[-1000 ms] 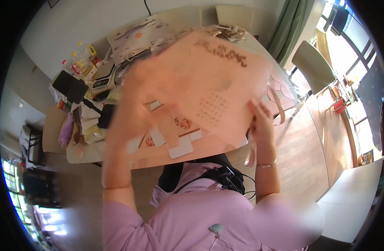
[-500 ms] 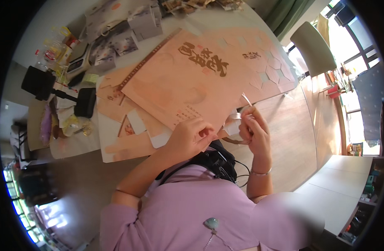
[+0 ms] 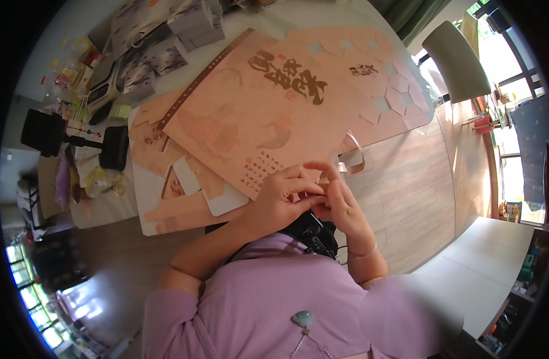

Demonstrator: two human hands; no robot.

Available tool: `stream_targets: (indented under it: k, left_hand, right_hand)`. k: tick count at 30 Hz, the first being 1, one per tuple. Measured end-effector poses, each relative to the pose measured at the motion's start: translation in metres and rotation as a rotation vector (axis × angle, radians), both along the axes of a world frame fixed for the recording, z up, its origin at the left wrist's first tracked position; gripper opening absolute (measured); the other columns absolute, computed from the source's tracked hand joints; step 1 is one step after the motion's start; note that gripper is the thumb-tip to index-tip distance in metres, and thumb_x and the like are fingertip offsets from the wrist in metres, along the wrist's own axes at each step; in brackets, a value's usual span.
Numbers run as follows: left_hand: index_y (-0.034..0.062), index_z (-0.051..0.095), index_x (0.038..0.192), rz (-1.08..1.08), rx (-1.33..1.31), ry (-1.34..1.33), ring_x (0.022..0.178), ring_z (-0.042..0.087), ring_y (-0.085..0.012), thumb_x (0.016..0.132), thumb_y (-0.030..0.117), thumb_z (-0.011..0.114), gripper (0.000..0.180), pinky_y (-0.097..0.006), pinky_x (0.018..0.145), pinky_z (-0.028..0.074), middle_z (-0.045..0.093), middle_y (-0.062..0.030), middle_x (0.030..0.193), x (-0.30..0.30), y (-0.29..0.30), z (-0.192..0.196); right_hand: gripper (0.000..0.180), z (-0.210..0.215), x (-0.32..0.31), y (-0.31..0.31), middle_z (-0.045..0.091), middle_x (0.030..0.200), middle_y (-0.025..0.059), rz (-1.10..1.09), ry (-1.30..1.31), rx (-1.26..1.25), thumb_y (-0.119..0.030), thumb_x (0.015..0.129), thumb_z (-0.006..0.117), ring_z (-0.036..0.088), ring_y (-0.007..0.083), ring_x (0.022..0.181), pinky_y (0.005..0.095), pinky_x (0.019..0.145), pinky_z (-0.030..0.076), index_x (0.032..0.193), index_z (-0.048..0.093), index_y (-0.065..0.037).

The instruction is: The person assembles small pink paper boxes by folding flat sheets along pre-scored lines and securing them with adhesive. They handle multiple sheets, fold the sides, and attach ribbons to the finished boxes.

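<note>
Pinching together at the near edge of the pink printed card sheet (image 3: 268, 102), left hand (image 3: 283, 200) and right hand (image 3: 340, 206) meet — fingers closed on something small I cannot make out — sheet stretching away beyond both.

A pale table (image 3: 107, 209) fills the upper left of the frame, its far part crowded with small boxes (image 3: 185, 18). Wooden floor (image 3: 418, 191) runs down the right side. A light chair (image 3: 457, 60) stands at upper right, beside green curtains (image 3: 415, 15). Bright windows (image 3: 514, 78) line the right edge; daylight also shows at lower left.
</note>
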State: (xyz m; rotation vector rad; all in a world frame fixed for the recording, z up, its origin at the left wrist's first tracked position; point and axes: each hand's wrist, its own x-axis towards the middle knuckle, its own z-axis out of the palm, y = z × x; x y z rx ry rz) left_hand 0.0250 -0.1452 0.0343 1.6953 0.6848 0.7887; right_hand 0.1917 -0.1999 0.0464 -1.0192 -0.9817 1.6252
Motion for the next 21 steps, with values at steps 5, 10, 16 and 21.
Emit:
stream_targets:
  k: [5,10,16,21]
  left_hand:
    - [0.0056,0.074,0.092,0.003,0.013,0.053,0.065,0.056,-0.0058,0.079,0.000,0.078,0.014,-0.021,0.051,0.043,0.061,-0.0001,0.082,-0.009,-0.005,-0.006]
    - [0.0070,0.068,0.089,-0.013,0.114,0.084,0.073,0.058,-0.0169,0.073,0.006,0.082,0.021,-0.030,0.060,0.045,0.060,-0.0043,0.083,-0.002,0.001,-0.007]
    - [0.0095,0.050,0.091,0.095,0.301,0.558,0.080,0.056,-0.0280,0.060,0.020,0.090,0.051,-0.038,0.071,0.044,0.054,-0.0053,0.084,0.007,0.010,0.006]
    - [0.0106,0.048,0.086,0.135,0.266,0.575,0.064,0.050,-0.0186,0.059,0.021,0.090,0.051,-0.033,0.059,0.044,0.048,-0.0021,0.074,0.011,0.013,-0.003]
  right_hand:
    - [0.008,-0.007,0.020,-0.007,0.066,0.080,0.0060,0.052,-0.230,0.198,-0.004,0.096,0.061,0.062,0.0101,0.067,0.0225,0.061,0.048,0.101,0.059,0.002]
    - [0.006,-0.002,0.037,-0.005,0.068,0.080,0.0069,0.126,-0.314,0.146,0.001,0.094,0.059,0.064,0.0104,0.065,0.0238,0.058,0.050,0.100,0.060,0.003]
    - [0.008,-0.008,0.043,0.001,0.067,0.082,0.0033,-0.134,-0.194,0.023,0.004,0.091,0.059,0.064,0.0101,0.070,0.0221,0.063,0.051,0.099,0.061,0.005]
    - [0.007,-0.032,0.037,0.006,0.066,0.085,0.0045,-0.231,-0.416,0.215,0.005,0.090,0.062,0.060,0.0077,0.072,0.0216,0.061,0.047,0.096,0.063,0.005]
